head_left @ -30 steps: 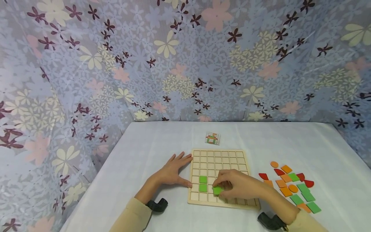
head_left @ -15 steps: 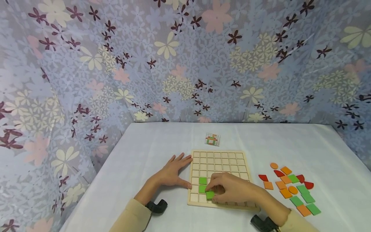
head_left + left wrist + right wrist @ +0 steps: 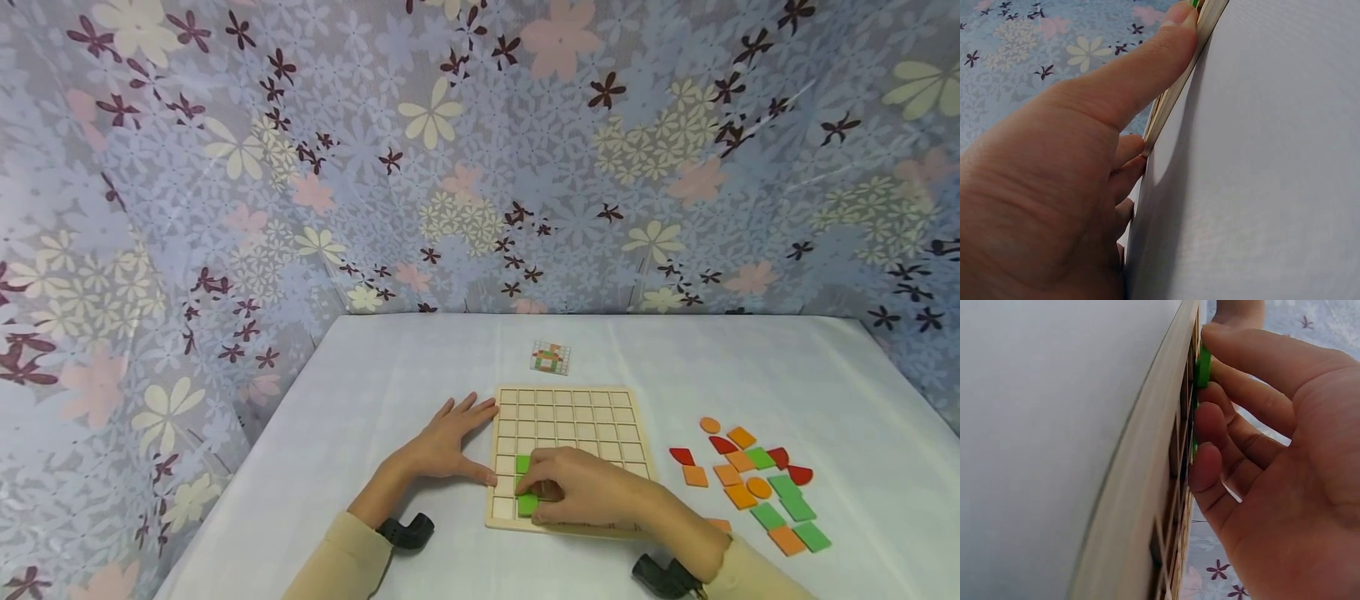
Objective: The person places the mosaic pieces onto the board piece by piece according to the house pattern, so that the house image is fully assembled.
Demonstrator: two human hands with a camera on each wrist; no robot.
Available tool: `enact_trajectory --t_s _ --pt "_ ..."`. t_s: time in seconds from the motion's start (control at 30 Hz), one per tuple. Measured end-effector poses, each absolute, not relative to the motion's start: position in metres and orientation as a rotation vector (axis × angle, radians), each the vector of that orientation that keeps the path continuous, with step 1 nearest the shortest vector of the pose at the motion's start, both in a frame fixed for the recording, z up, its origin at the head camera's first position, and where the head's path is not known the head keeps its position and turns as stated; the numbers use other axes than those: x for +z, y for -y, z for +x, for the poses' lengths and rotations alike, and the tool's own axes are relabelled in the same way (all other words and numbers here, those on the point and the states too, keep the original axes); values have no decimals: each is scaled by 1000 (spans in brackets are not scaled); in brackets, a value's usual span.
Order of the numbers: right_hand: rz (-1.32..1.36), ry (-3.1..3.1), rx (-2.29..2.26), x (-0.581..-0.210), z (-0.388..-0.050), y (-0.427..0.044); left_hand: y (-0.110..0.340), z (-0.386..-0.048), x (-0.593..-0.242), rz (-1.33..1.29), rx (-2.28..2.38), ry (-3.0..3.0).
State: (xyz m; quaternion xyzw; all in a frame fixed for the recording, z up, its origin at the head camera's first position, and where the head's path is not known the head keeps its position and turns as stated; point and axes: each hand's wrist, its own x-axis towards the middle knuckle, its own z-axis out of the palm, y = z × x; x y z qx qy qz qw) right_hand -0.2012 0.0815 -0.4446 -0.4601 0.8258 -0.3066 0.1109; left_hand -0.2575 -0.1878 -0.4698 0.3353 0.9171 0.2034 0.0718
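A square wooden grid board (image 3: 592,415) lies on the white table. My right hand (image 3: 592,492) pinches a green square tile (image 3: 527,506) between thumb and fingers at the board's near-left part, in the second column. In the right wrist view the same green tile (image 3: 1204,367) sits at the grid's surface under the thumb tip. Just beyond it, another green tile (image 3: 522,463) lies in the grid; a further one is mostly hidden by my fingers. My left hand (image 3: 442,446) rests with spread fingers along the board's left edge, its thumb (image 3: 1175,37) touching the rim.
Loose orange, green and red pieces (image 3: 750,479) lie scattered right of the board: squares, circles and quarter-round shapes. A small pattern card (image 3: 551,357) lies behind the board. A floral cloth (image 3: 480,167) hangs behind the table.
My right hand has moved left across the board with the green tile, from the fourth column to the second, below the other green tiles. The left hand has stayed in place.
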Motion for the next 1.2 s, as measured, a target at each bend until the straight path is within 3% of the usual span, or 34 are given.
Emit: enact_trajectory --t_s 1.2 --pt "-1371 -2459 -864 -447 -196 -77 188 -257 -469 1011 598 -2756"
